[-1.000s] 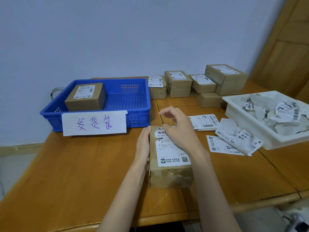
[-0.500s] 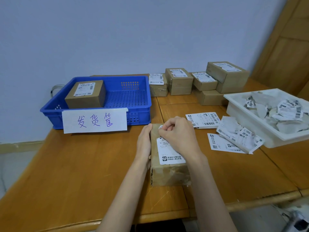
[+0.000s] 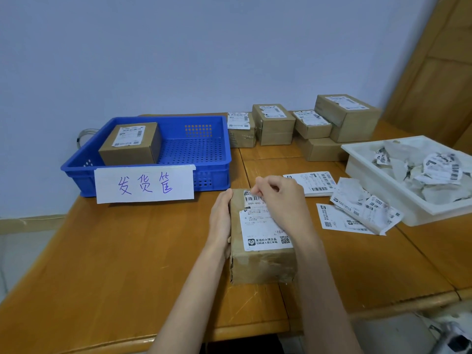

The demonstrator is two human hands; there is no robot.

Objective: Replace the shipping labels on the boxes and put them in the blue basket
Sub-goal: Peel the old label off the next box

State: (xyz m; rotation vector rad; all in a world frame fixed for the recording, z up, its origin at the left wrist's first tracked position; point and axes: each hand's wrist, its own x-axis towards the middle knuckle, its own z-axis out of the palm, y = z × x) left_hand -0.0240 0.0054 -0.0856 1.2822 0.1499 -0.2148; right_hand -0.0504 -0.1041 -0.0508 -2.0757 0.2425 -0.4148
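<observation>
A worn brown cardboard box [image 3: 263,264] lies on the wooden table in front of me, with a white shipping label [image 3: 263,232] stuck on its top. My left hand [image 3: 220,221] rests flat against the box's left side. My right hand [image 3: 281,198] sits over the far end of the box, its fingers curled and pinching at the label's far edge. The blue basket [image 3: 204,175] stands at the back left, with one labelled box [image 3: 130,144] inside it.
Several labelled boxes [image 3: 275,123] are stacked at the back of the table. A white tray [image 3: 383,185] of torn labels stands on the right. Loose labels [image 3: 316,183] and crumpled backing paper [image 3: 362,208] lie between the tray and my right hand.
My right hand came down from an open spread above the box and curled its fingers onto the label's far edge. My left hand stayed against the box's side.
</observation>
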